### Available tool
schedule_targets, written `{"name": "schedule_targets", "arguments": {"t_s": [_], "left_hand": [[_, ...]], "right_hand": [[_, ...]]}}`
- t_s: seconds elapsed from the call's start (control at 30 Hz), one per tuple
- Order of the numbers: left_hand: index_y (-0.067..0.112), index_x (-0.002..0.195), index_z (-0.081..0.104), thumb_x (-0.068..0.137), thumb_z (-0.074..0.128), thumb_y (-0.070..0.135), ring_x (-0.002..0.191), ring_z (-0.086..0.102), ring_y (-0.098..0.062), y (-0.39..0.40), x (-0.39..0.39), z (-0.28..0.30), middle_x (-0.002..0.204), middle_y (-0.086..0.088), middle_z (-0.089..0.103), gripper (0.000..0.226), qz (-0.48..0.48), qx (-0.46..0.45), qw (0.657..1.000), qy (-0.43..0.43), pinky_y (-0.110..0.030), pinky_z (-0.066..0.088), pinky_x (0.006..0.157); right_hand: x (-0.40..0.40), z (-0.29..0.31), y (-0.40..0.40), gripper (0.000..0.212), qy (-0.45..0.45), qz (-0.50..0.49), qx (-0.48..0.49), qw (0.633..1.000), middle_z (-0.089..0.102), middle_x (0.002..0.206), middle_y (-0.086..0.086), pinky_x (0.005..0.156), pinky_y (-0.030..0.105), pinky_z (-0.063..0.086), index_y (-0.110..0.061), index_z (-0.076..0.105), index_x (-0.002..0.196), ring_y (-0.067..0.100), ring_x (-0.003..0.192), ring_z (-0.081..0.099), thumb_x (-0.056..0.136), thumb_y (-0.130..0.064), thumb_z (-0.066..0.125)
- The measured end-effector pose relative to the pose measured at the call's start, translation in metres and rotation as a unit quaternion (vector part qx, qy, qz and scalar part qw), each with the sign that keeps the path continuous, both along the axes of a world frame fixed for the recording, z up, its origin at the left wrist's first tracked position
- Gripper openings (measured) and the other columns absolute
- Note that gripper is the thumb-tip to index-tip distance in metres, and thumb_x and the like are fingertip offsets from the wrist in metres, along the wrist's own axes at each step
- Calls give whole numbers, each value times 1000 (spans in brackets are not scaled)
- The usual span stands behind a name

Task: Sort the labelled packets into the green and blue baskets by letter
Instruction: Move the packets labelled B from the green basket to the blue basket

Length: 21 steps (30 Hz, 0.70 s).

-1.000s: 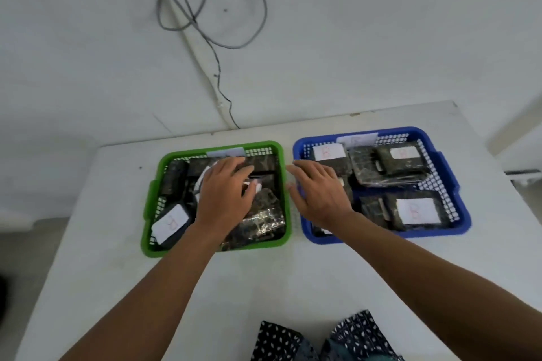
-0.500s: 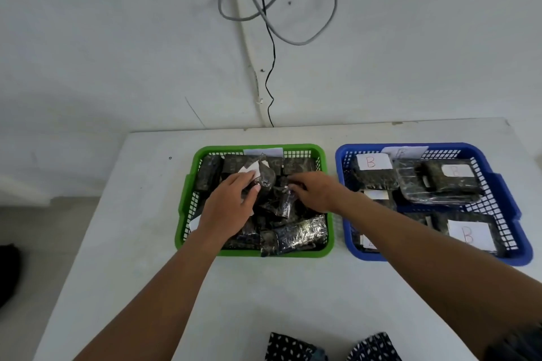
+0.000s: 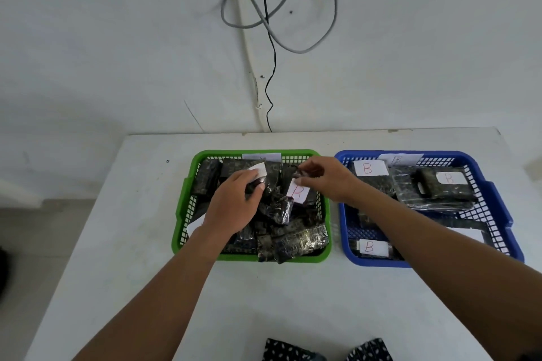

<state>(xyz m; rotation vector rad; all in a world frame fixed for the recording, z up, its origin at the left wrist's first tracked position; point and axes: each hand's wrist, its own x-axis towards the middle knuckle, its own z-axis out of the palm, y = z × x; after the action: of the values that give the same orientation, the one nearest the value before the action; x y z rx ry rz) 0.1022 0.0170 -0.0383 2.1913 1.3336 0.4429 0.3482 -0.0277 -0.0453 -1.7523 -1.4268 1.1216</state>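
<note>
Both hands are working inside the green basket [image 3: 187, 199] on the counter [image 3: 293, 302]: left hand [image 3: 231, 208] is pinching a white-labelled packet [image 3: 259, 174]; right hand [image 3: 325, 179] is gripping a dark packet [image 3: 302, 173] above a "B" label [image 3: 298, 192]. Blue basket [image 3: 498, 202], just right, is holding B-labelled packets [image 3: 434, 187].

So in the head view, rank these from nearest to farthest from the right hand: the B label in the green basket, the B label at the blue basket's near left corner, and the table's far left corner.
1. B label in the green basket, just below the right hand.
2. B label at the blue basket's near left corner, nearer the camera.
3. Table's far left corner, far left.
</note>
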Motion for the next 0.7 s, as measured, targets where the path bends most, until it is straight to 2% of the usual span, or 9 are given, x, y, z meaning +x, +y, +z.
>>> {"name": "schedule_targets", "arguments": {"t_s": [0.2,0.37,0.4,0.5,0.6,0.63,0.7], "left_hand": [[22,134,61,95,58,47,125,56,-10,-4,43,26,133,5,64,46,-23,18,997,-70,-28,43,105],[24,124,68,92,64,43,101,67,-6,-18,86,39,112,7,73,37,-27,-80,987,-139,-27,55,91],[27,122,69,90,66,43,101,68,-7,-20,93,40,112,7,73,35,-19,-137,978,-157,-29,56,90],[23,123,63,92,71,25,101,71,-12,-31,113,41,116,-4,71,32,1,-343,907,-245,-30,60,85],[21,124,60,93,69,16,99,71,-11,-44,134,36,110,-5,73,32,-3,-414,876,-249,-30,60,87],[22,123,60,94,68,15,99,71,-12,-48,142,32,110,-5,72,31,6,-427,869,-251,-31,60,88],[19,127,61,95,67,16,102,69,-15,-55,159,24,114,-7,70,33,43,-429,870,-238,-34,59,90]], "right_hand": [[10,35,-12,22,185,-132,22,974,75,100,12,77,28,60,-8,69,106,19,93,73,86,-15,77],[26,47,-35,21,261,-190,41,946,77,95,9,74,26,58,-5,71,107,17,88,74,88,-13,75],[31,46,-40,21,261,-203,44,943,77,97,10,75,27,58,-5,72,107,19,90,74,88,-15,75],[49,42,-58,22,247,-222,36,943,76,99,12,76,35,60,-8,73,108,25,94,73,89,-18,75],[67,37,-81,21,212,-225,35,950,76,99,9,75,30,60,-9,71,111,23,96,73,93,-19,70],[75,34,-88,22,171,-226,42,958,75,101,5,74,25,59,-10,71,114,19,97,73,95,-22,68],[94,25,-101,30,19,-222,53,973,73,107,-2,77,22,57,-16,68,121,11,98,70,96,-33,64]]}}
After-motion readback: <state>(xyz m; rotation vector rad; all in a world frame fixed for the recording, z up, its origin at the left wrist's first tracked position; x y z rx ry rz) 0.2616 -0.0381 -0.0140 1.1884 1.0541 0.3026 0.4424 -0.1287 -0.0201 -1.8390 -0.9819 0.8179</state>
